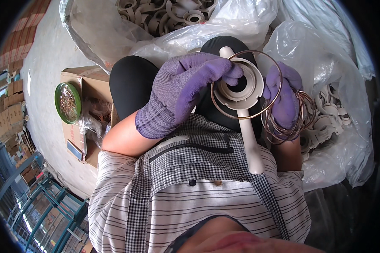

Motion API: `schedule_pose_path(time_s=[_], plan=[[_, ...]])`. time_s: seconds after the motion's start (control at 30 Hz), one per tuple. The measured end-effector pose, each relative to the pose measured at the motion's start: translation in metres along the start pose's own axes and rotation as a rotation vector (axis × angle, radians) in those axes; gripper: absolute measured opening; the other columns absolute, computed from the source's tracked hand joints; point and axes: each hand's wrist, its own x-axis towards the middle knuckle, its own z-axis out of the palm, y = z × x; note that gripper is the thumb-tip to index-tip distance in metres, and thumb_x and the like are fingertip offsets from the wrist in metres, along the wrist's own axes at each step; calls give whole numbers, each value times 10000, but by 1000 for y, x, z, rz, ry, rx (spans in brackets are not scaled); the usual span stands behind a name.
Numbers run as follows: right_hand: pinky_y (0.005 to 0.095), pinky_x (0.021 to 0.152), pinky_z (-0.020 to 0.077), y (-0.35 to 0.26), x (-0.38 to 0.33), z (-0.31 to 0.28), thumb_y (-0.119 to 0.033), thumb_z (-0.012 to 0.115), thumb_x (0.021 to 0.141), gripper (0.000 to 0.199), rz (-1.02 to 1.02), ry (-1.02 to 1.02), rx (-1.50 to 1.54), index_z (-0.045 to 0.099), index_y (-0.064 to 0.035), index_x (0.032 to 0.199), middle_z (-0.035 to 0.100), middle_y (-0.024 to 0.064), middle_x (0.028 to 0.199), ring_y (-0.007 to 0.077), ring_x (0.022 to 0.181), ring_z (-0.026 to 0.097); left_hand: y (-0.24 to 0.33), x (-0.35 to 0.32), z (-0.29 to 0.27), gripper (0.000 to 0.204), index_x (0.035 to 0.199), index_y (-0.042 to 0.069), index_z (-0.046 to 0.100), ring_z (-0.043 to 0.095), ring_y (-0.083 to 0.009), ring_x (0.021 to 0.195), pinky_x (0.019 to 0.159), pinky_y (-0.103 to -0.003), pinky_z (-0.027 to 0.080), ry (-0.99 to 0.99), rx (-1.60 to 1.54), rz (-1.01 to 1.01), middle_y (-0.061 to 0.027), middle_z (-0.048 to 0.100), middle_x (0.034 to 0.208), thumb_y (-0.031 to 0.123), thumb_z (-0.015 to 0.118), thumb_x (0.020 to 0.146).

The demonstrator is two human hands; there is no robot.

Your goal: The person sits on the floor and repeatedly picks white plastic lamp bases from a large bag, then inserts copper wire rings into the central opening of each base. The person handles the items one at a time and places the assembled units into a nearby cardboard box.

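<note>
— What have you got in your hands there?

— My left hand (179,90), in a purple knit glove, is curled over a round white plastic part (239,84) with a long white stem (251,139) that runs down toward my apron (198,156). The fingers (223,69) press together on the top rim of that part, so the grip is pinching it.

— And the thin ring around it?

— That is a copper-coloured wire ring (245,116); it circles the white part loosely, wider than the part itself. My right hand (285,95), also gloved in purple, is closed on the ring's right side.

— Anything else in that hand?

— A bundle of the same wire rings (297,122) hangs around it, near the wrist.

— Where does all this sit?

— Above my lap, in front of my chest, not resting on anything. Clear plastic bags (325,63) full of white plastic pieces (325,122) lie on my right and ahead of me. On my left, an open cardboard box (88,84) carries a green dish (67,103) of more rings.
</note>
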Motion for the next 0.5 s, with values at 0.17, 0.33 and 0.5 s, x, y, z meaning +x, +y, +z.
schedule_pose_path(time_s=[0.17, 0.33, 0.5], plan=[[219, 658, 424, -1, -5, 6, -29, 546, 1012, 320, 29, 58, -8, 610, -12, 1326, 602, 65, 921, 61, 661, 440, -4, -1, 0, 372, 1161, -106, 686, 708, -242, 1005, 940, -334, 553, -8, -18, 46, -185, 739, 1077, 199, 493, 1071], [228, 657, 449, -1, -2, 4, -31, 549, 1010, 359, -54, -29, -4, 591, -12, 1367, 613, 73, 936, 62, 651, 441, 3, 0, 3, 365, 1165, -91, 698, 711, -234, 996, 934, -334, 555, -2, 79, -14, -175, 747, 1076, 213, 522, 1065], [222, 650, 444, -3, -6, 7, -15, 529, 1010, 404, -39, 52, -70, 565, -27, 1412, 634, 85, 985, 67, 660, 456, 0, 1, 1, 352, 1136, -83, 713, 712, -226, 1006, 943, -327, 552, -24, 130, 108, -164, 751, 1062, 208, 530, 1062]])
